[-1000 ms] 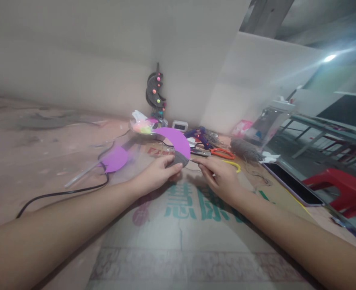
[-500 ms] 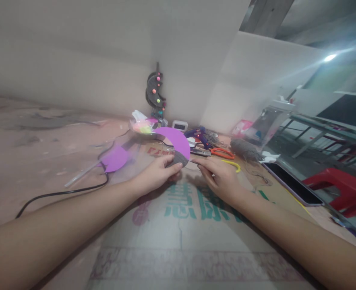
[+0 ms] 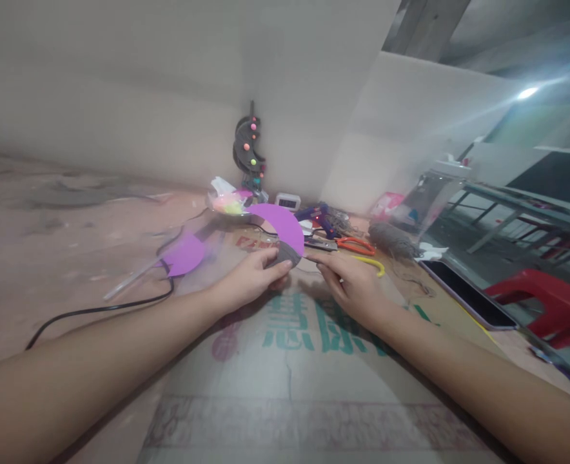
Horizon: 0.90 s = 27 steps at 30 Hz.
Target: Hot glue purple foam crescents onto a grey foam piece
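Left grip: the left hand (image 3: 251,276) is closed narrow, thumb and fingers pinching the lower end of one purple crescent-shaped sheet (image 3: 289,227), where a band of wound grey yarn (image 3: 288,253) covers it.
Right grip: the right hand (image 3: 355,283) has its fingertips drawn together on one thin grey yarn strand (image 3: 310,271), just beside the crescent's right edge.
Purple pieces: two; the second, a flat purple sheet (image 3: 186,255), lies left of the grip.
Tools beyond the grip: one dark blue glue gun (image 3: 331,223), one pair of orange-handled scissors (image 3: 357,246); one yellow curved handle (image 3: 374,265) is nearer the right hand.
Yarn: one thick grey skein (image 3: 394,240), right of the grip.
Phone: one, a dark-screened slab (image 3: 469,295), farther right.
Writing: large green characters and red print on the brown cardboard sheet (image 3: 217,393) beneath the hands; I cannot read them.
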Each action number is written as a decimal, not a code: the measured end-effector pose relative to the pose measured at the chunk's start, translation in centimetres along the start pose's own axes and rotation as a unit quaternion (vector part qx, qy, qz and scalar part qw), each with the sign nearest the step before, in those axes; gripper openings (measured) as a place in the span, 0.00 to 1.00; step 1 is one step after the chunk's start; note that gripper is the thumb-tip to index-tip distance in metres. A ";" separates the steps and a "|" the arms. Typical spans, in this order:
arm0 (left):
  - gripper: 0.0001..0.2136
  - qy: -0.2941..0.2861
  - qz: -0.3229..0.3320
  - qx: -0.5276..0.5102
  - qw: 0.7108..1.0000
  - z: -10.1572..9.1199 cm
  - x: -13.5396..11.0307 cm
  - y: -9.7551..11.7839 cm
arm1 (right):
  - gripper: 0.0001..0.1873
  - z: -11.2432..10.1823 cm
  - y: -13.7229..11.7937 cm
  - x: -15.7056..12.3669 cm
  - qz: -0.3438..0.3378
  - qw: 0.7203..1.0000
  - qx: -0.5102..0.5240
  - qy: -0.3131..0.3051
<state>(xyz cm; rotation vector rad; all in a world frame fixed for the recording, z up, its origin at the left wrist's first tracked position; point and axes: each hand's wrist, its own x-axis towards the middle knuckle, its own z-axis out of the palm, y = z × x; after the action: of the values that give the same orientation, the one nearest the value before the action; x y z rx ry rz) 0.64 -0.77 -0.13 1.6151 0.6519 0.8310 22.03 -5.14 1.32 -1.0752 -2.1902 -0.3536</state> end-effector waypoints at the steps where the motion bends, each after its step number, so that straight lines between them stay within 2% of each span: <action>1: 0.14 0.000 -0.001 -0.004 1.000 0.0 0.0 0.1 | 0.16 0.0 0.0 0.0 0.008 1.000 0.009 -0.001; 27: 0.12 0.007 0.004 0.030 1.000 -0.1 0.0 0.2 | 0.15 0.2 0.0 -0.1 0.016 1.000 0.000 -0.014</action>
<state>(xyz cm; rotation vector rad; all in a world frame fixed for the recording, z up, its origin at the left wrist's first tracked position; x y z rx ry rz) 0.56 -0.81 0.11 1.6674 0.6864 0.8353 21.95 -5.03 1.10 -1.1196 -2.1956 -0.3252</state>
